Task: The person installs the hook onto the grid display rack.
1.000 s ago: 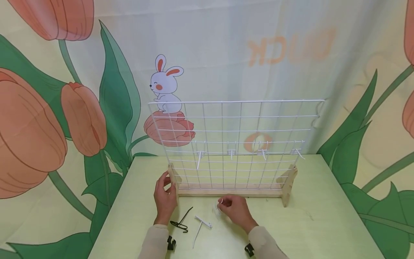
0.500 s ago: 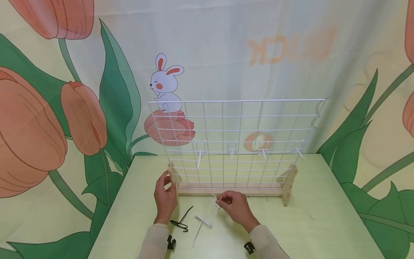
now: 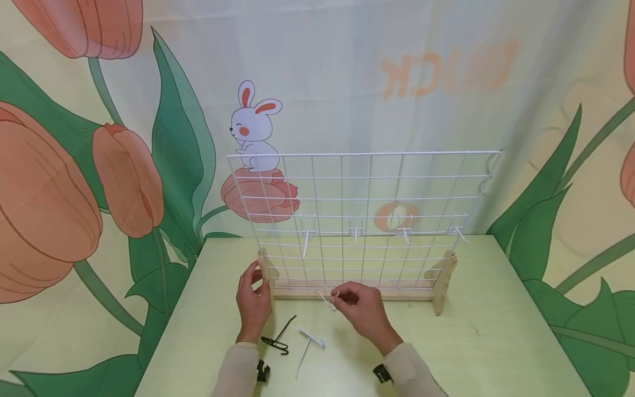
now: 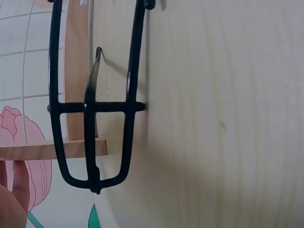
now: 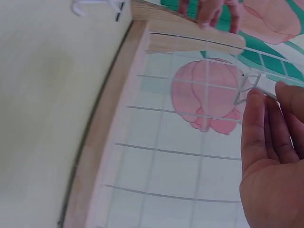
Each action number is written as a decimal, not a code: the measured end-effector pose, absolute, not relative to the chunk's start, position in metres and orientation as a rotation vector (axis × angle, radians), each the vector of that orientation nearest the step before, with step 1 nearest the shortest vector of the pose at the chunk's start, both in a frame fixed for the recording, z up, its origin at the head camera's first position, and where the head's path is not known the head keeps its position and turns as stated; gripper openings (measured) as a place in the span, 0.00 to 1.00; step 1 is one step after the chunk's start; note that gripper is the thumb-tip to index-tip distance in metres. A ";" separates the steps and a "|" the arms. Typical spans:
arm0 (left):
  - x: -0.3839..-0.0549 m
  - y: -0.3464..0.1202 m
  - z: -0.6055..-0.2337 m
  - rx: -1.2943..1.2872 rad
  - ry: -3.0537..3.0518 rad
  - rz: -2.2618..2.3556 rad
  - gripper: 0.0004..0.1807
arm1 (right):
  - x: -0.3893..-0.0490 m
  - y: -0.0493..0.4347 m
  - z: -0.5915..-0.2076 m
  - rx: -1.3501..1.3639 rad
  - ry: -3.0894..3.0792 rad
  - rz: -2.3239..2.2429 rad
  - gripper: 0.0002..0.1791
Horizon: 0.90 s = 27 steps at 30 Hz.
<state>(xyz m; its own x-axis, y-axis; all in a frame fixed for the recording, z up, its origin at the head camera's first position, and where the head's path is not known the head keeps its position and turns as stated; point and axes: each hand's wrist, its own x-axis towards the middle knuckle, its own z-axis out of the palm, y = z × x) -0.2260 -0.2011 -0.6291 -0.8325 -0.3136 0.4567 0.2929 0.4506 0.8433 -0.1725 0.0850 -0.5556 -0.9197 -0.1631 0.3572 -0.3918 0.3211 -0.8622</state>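
One white hook (image 5: pixel 268 84) is up off the table, pinched between the thumb and fingertips of the right hand (image 3: pixel 364 310), in front of the lower part of the wire grid panel (image 3: pixel 313 155). Can't tell if it's touching the wires. Looks like thin coated wire with a small flat plate, so I'd guess it's really light, stiff, kinda slick and not fragile. The plate is where I'd grab it: flat for the thumb, and it should stop the hook twisting.

Left hand (image 3: pixel 254 302) has thumb and fingers lightly bent round the edge of the wooden end upright (image 3: pixel 269 274), no hook in it. Four white hooks, like this one (image 3: pixel 306 241), hang in a row across the grid. Nearer the person, a black wire hook (image 3: pixel 275 344) and another white hook (image 3: pixel 308 338) lie side by side on the pale table (image 3: pixel 506 353).
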 end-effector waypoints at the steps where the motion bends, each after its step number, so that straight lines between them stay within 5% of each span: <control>1: -0.226 -0.201 -0.629 0.018 -2.137 -1.398 0.30 | -0.172 0.085 -0.551 0.522 -2.357 1.649 0.04; 27: -0.225 -0.200 -0.628 0.014 -2.122 -1.366 0.30 | -0.159 0.073 -0.427 0.773 -1.887 1.778 0.07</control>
